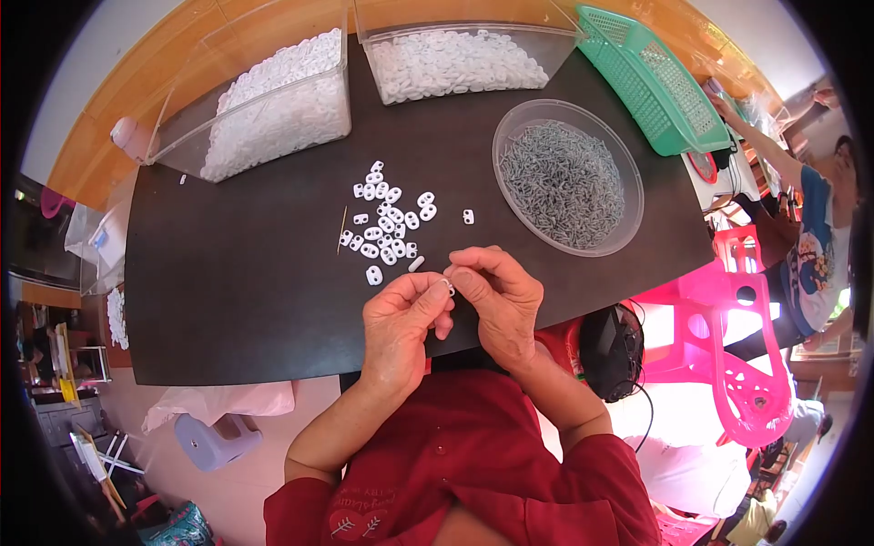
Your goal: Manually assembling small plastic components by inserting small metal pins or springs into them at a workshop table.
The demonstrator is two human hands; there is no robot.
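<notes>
Pinching one white clip (448, 285) between left hand (399, 326) and right hand (499, 300), fingers narrow, near clip pile (387, 223) for easy reach; bowl (628, 238) right of pile.

A dark, nearly black table (237, 291) carries everything here. At its far edge stand two clear plastic bins — the left bin (264, 100) heaped with small white plastic pieces, the right bin (460, 55) holding a shallower layer of the same. To the right of the middle sits a round clear bowl (569, 177) full of small grey metal parts. A green plastic basket (651, 82) rests tilted at the far right corner, partly over the edge. On the bare top near the middle lies a loose cluster of white pieces (387, 223), with a thin wooden stick (342, 227) just to its left — and one stray piece (468, 217) apart on the right.
</notes>
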